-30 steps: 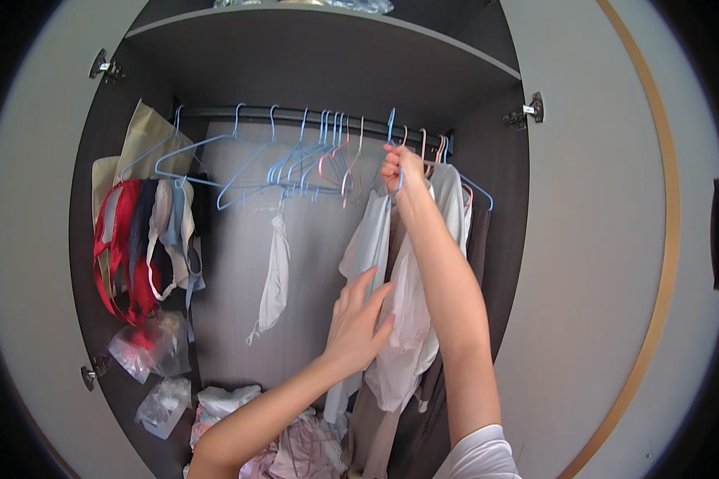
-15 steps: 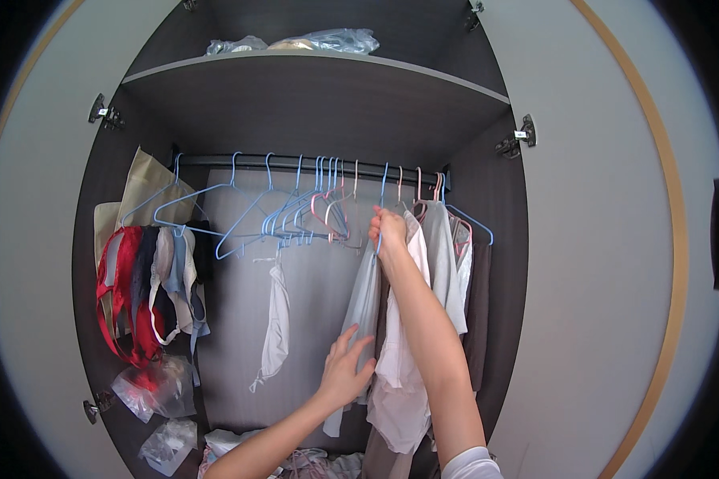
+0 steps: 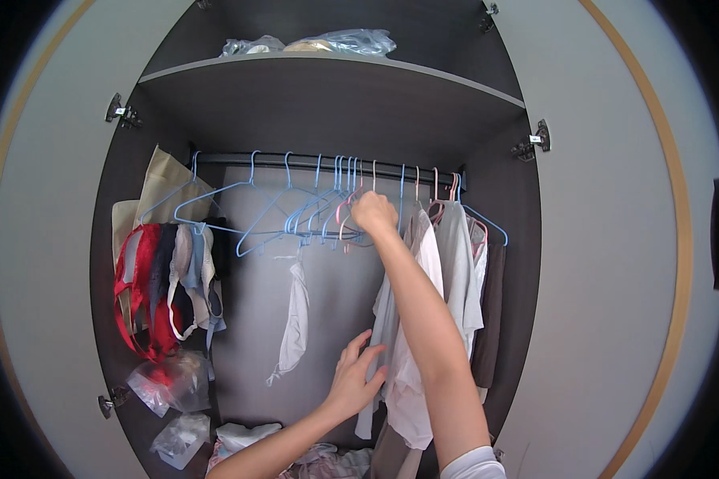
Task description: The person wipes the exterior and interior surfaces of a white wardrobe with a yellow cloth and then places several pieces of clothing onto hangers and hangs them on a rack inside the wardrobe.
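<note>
My right hand (image 3: 375, 214) is raised to the hanging rail (image 3: 295, 162), its fingers curled round the neck of a pale-hooked clothes hanger (image 3: 374, 172). The fingertips are mostly hidden behind the hand. A pink hanger (image 3: 341, 209) and several blue hangers (image 3: 315, 209) hang just left of it. To its right a blue hanger hook (image 3: 402, 180) carries a sheer pale grey garment (image 3: 385, 319). Lower down, my left hand (image 3: 355, 379) is open, fingers spread beside the grey garment's edge. Whether it touches the cloth I cannot tell.
White and grey shirts (image 3: 455, 263) and dark trousers (image 3: 490, 311) hang at the right. Red and dark bras (image 3: 136, 271) hang at the left. A white cloth pouch (image 3: 295, 319) dangles mid-rail. Folded clothes (image 3: 248, 435) lie below; plastic bags (image 3: 347, 41) rest on the shelf.
My right hand has let go of the blue hanger with the grey garment and moved left to the pale-hooked hanger. My left hand stays low and open. The view has shifted slightly.
</note>
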### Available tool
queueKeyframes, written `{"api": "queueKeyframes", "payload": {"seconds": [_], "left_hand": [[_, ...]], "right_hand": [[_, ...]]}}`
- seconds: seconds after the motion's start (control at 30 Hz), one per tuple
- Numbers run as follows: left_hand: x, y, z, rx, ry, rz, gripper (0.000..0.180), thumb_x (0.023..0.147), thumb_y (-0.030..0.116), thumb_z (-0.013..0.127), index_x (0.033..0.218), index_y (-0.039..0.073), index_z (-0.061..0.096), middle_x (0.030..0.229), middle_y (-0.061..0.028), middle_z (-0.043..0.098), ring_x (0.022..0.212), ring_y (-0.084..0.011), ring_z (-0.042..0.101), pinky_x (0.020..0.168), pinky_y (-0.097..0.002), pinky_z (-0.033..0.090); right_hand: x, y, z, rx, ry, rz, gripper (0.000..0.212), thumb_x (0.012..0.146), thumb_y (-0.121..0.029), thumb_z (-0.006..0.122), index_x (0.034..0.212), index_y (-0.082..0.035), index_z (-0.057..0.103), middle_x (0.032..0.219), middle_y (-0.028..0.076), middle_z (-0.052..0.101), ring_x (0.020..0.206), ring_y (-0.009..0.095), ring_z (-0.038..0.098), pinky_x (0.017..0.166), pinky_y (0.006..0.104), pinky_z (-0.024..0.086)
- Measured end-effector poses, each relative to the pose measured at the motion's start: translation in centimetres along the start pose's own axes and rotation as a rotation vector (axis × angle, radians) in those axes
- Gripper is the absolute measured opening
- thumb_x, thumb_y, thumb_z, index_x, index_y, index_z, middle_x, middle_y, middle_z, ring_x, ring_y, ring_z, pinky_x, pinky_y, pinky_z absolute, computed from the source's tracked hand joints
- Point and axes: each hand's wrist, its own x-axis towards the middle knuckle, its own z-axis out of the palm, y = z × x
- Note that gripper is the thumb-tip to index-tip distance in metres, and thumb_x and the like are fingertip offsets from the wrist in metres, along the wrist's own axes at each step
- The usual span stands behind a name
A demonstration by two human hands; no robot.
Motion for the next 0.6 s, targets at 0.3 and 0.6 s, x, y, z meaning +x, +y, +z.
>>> {"api": "queueKeyframes", "payload": {"seconds": [0.3,0.6], "left_hand": [[-2.5,2.4,-4.8,0.055,-0.015,-0.062,0.037,0.088,0.016,0.061,0.123,0.007,0.054,0.142,-0.0206,0.034,0.132,-0.0387,0.034,0.106,-0.0417,0.034],[-4.2,2.6,-8.3,0.029,0.055,-0.127,0.035,0.089,0.017,0.061,0.121,0.007,0.055,0.138,-0.0192,0.04,0.13,-0.0363,0.039,0.106,-0.0411,0.034]], "right_hand": [[3.1,0.9,8.0,0.721,-0.093,0.355,0.027,0.079,-0.019,0.063,0.092,0.005,0.067,0.081,0.017,0.07,0.075,0.024,0.068,0.064,0.038,0.05],[2.9,0.9,10.2,1.002,0.228,0.222,0.021,0.087,-0.018,0.057,0.081,-0.002,0.068,0.064,0.002,0.059,0.051,0.012,0.052,0.045,0.0295,0.037]]}}
